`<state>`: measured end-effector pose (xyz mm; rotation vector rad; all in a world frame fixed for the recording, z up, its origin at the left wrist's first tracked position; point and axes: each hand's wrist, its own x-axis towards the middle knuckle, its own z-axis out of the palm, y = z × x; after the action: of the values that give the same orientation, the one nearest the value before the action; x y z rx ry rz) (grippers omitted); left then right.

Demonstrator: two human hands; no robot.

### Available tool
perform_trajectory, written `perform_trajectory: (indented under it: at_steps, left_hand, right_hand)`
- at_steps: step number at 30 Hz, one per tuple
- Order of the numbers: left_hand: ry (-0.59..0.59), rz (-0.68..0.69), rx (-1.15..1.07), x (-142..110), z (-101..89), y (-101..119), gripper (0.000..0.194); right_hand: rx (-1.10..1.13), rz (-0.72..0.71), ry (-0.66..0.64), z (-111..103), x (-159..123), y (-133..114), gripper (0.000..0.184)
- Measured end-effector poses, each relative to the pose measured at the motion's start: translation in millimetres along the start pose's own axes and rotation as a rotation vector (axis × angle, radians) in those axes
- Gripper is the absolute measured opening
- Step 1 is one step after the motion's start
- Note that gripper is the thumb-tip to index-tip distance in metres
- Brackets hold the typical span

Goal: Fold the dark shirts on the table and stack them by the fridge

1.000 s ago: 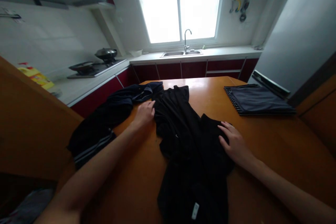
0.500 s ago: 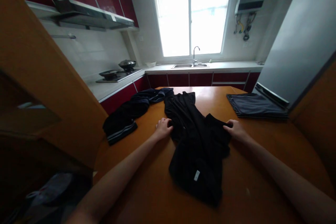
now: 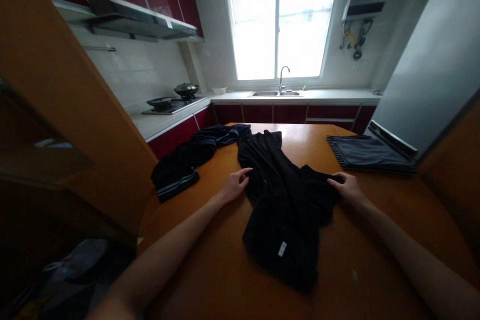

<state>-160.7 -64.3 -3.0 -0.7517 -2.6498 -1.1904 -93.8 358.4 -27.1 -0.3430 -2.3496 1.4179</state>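
A black short-sleeved top (image 3: pixel 285 210) lies rumpled on the wooden table, a small white label (image 3: pixel 282 249) showing near its close end. At the garment's left edge, my left hand (image 3: pixel 235 184) has its thumb and forefinger closed on the cloth. My right hand (image 3: pixel 348 187) pinches the end of the sleeve (image 3: pixel 322 182) on the other side and holds it out to the right. The fabric between the two hands is creased, and its far end bunches up toward the back of the table.
Other dark clothes (image 3: pixel 183 160), one with pale stripes, lie heaped at the table's left edge. A folded grey cloth with a striped border (image 3: pixel 369 152) lies at the right. Behind the wooden table (image 3: pixel 210 270) are a counter with a sink (image 3: pixel 275 93) and a stove (image 3: pixel 174 105).
My right hand has moved slightly right, drawing the sleeve farther out. My left forefinger has stretched over the garment's edge. The whole view has shifted a little.
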Motion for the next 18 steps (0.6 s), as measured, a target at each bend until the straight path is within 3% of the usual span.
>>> perform_trajectory:
  at_steps: [10,14,18]
  left_hand:
    - [0.006,-0.136,-0.319,-4.0,9.6,19.2,0.047]
    - [0.186,-0.247,-0.408,-1.8,2.5,19.5,0.042]
    - [0.404,-0.24,-0.284,0.8,-19.5,11.6,0.028]
  right_hand:
    - [0.017,0.058,-0.039,-3.8,-5.1,-9.7,0.024]
    - [0.048,0.069,-0.01,-3.7,-6.6,-5.9,0.021]
    - [0.098,0.102,0.063,-7.3,-4.4,1.9,0.021]
